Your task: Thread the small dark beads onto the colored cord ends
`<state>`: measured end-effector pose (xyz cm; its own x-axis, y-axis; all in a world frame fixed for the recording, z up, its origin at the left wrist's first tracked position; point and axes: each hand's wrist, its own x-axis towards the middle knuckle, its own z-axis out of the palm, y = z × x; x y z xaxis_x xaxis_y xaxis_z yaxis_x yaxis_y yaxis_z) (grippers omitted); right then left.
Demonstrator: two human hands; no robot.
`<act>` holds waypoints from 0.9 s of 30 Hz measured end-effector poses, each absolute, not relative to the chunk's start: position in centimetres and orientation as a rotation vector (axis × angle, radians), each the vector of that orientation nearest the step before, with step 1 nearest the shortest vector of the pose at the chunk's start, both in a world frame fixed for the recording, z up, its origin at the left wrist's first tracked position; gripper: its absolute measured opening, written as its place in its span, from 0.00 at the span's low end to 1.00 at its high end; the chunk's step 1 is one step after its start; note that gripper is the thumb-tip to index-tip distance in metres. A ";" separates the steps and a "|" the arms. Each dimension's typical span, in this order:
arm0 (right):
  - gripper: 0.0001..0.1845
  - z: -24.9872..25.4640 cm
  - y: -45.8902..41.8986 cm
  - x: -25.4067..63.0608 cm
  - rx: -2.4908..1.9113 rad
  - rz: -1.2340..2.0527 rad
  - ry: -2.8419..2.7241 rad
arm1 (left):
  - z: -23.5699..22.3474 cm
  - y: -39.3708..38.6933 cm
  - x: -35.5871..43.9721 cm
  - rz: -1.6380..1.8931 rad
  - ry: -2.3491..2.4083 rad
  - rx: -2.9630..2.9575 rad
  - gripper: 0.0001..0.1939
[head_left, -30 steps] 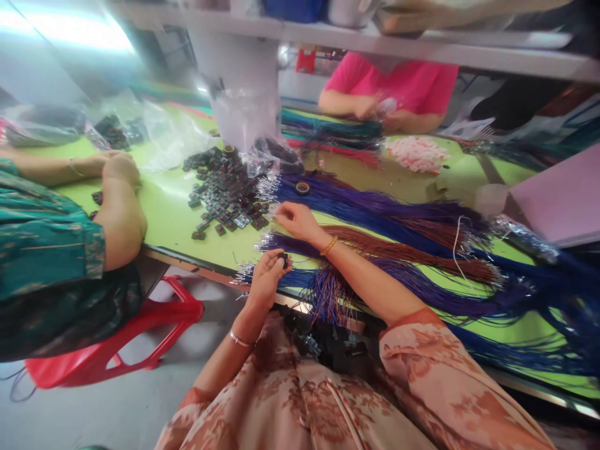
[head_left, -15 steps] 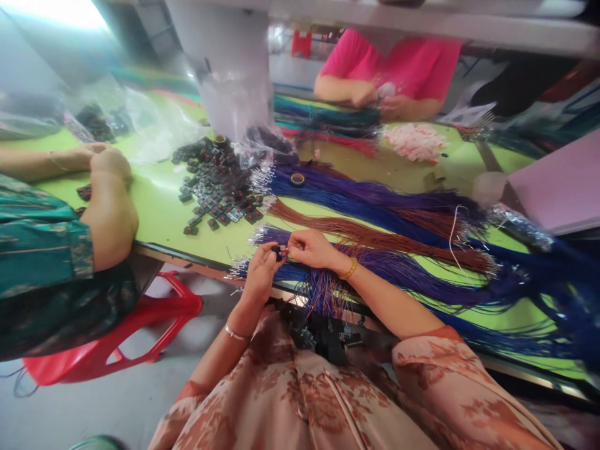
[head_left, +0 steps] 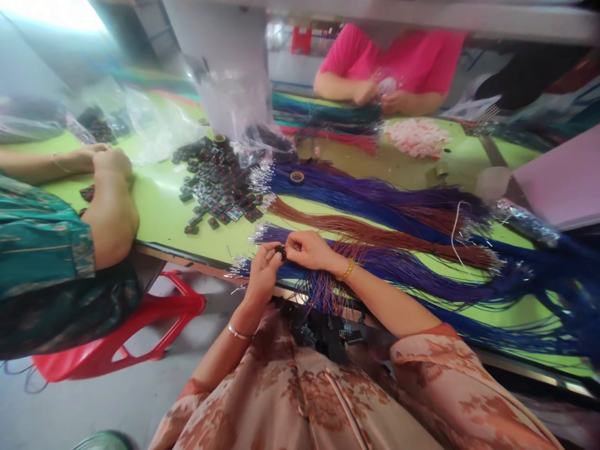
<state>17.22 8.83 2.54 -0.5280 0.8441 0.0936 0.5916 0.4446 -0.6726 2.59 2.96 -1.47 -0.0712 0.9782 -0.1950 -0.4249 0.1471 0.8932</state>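
A small black connector housing point(head_left: 280, 252) is pinched between the thumb and fingers of my left hand point(head_left: 262, 270), over the table's front edge. My right hand point(head_left: 308, 250) is closed against the housing's right side; whatever its fingertips grip is too small to make out. Purple and brown wires point(head_left: 323, 294) hang over the edge below my right wrist. Under and beside my hands lie blue-purple wires point(head_left: 403, 275) with silvery terminals at their left ends. Behind them runs a bundle of brown wires point(head_left: 370, 232). More black housings point(head_left: 323, 337) sit at my lap.
A heap of black housings point(head_left: 215, 181) lies to the left on the green table point(head_left: 162, 219). A tape roll point(head_left: 296, 177) rests on the far wires. At left a co-worker's arm point(head_left: 110, 212) leans on the table, above a red stool point(head_left: 173, 306). Someone in a pink shirt point(head_left: 422, 69) works opposite.
My right fingers have come closer to the black housing, closing the small gap between them. My left hand has shifted slightly right, still gripping the housing.
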 end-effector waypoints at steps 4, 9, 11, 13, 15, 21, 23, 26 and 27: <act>0.05 2.7 8.9 17.5 -1.117 0.781 -2.345 | -1.5 2.9 2.8 1.325 1.058 0.701 0.16; 0.06 2.5 8.8 17.8 -1.066 0.753 -2.408 | -1.5 3.2 2.6 1.313 1.068 0.705 0.16; 0.06 2.4 8.9 17.9 -1.092 0.760 -2.407 | -1.4 3.2 2.6 1.283 1.106 0.771 0.15; 0.06 2.6 9.3 18.1 -1.073 0.856 -2.390 | -1.2 2.8 2.8 1.300 1.169 0.893 0.13; 0.10 3.1 10.1 18.5 -1.014 1.020 -2.364 | -0.6 1.8 3.4 1.403 1.295 1.152 0.11; 0.14 4.6 11.5 18.5 -1.022 1.085 -2.598 | 1.6 -2.4 7.0 1.052 0.690 2.501 0.16; 0.12 4.5 10.8 17.7 -1.102 0.905 -2.695 | 1.8 -3.1 8.2 0.710 0.406 2.654 0.17; 0.12 4.2 9.2 16.3 -1.309 0.619 -2.765 | 1.5 -3.3 9.0 0.586 0.352 2.690 0.20; 0.12 4.0 8.8 15.9 -1.357 0.546 -2.778 | 1.4 -3.3 8.9 0.634 0.356 2.694 0.21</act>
